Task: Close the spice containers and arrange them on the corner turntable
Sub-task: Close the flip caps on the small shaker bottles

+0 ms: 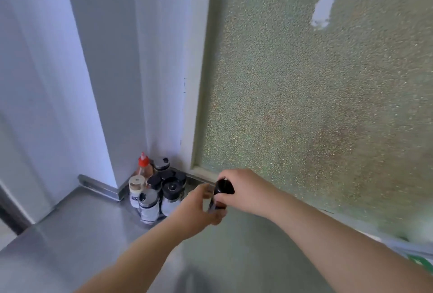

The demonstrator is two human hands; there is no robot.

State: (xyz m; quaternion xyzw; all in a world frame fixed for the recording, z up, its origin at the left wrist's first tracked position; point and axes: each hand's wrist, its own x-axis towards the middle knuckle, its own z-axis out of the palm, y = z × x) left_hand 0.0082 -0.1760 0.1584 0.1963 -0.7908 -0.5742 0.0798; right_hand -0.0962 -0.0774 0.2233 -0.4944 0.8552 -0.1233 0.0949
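Progress: several capped containers [154, 195] already crowd the corner turntable [146, 221]; 1 spice jar [216, 203] is not yet placed.
Left hand [199, 208]: fingers wrapped around the jar body.
Right hand [243, 189]: fingers clamped on the black cap [223, 187].
Jar place: between both sets of fingers, just right of the turntable.
Axis: roughly upright, cap end up, slightly tilted; blurred.

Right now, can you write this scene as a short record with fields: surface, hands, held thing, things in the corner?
surface: steel counter beside a frosted window
left hand: grips the body of the held jar
right hand: curled round the jar's black cap
corner group: spice containers standing together, most with black caps
tallest there: bottle with red nozzle
turntable: mostly hidden under the containers
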